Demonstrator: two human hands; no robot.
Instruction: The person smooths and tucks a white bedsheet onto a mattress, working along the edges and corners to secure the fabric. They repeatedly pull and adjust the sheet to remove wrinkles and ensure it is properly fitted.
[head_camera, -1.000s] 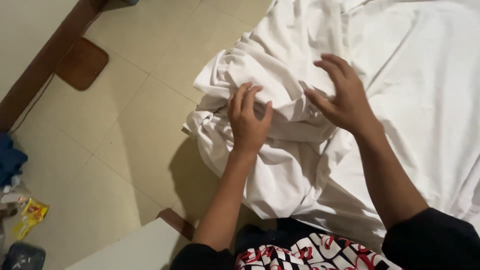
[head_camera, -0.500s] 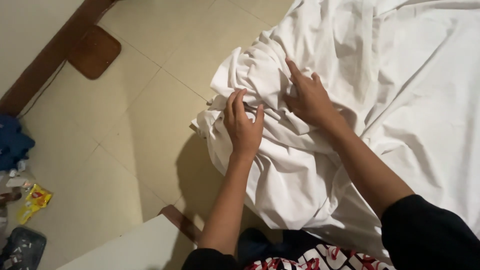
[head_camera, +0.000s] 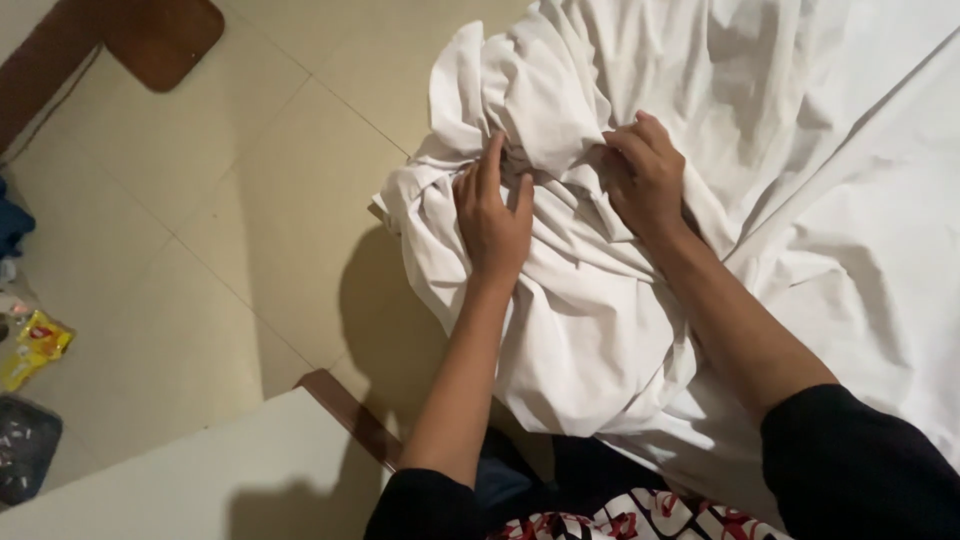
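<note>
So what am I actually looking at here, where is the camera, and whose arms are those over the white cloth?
There is no machine here. The picture comes from a single camera worn on a person's head, looking down, so the two bare arms reaching up from the bottom edge are that person's own. The left hand presses flat on a bunched corner of the large crumpled white fabric sheet, fingers spread. The right hand is curled and grips a fold of the same sheet just beside it. The sheet spreads over the right side of the view and hangs down toward the pale beige tiled floor. On the floor lie a small yellow wrapper at the left and a dark brown rounded wooden piece at the top. A white panel with a brown edge sits at the bottom left.
</note>
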